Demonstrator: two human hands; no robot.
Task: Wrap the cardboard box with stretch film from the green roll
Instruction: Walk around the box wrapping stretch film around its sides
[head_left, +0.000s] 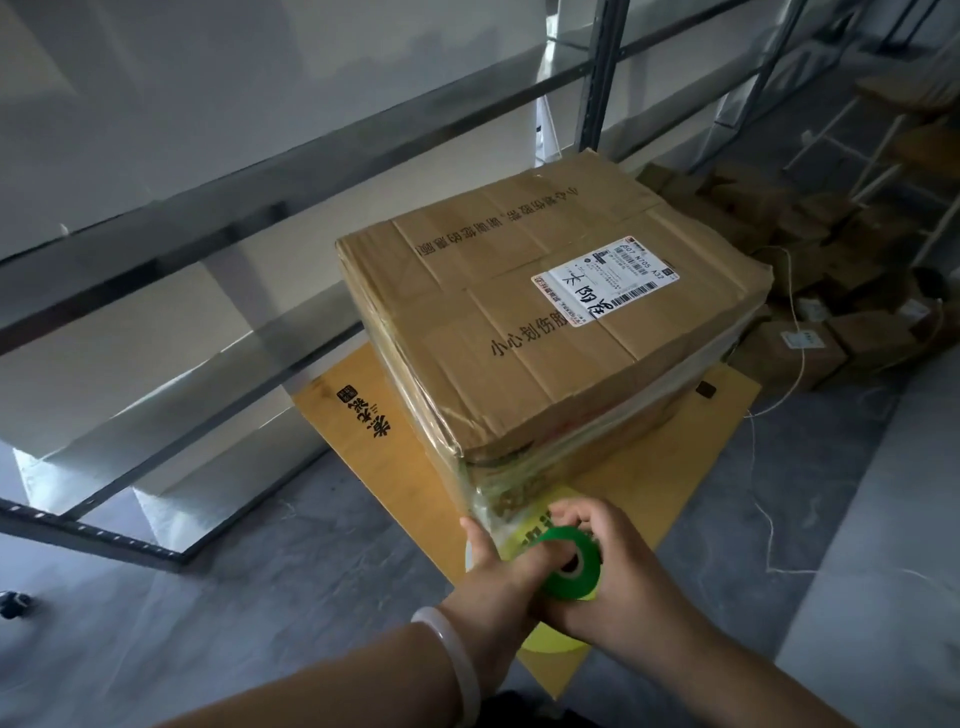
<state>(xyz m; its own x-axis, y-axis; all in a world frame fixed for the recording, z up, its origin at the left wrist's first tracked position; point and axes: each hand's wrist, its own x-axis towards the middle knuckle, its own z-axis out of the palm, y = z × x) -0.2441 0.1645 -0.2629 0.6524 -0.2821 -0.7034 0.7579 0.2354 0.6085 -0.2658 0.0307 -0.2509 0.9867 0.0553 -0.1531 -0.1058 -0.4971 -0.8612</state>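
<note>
A large brown cardboard box (524, 322) with a white shipping label on top stands on a flat yellow cardboard sheet (363, 431) on the floor. Clear stretch film clings around its lower sides. At the box's near corner both hands hold the green roll (569, 564). My left hand (493, 566) has a finger pushed into the roll's core and its thumb against the box corner. My right hand (618, 566) grips the roll from the right side. A pale bracelet sits on my left wrist.
A metal shelving rack (171, 244) runs along the left and behind the box. Several small cardboard boxes (810, 332) lie piled at the right, with a white cord (779, 395) trailing across the grey floor. A small dark object (13, 603) lies at far left.
</note>
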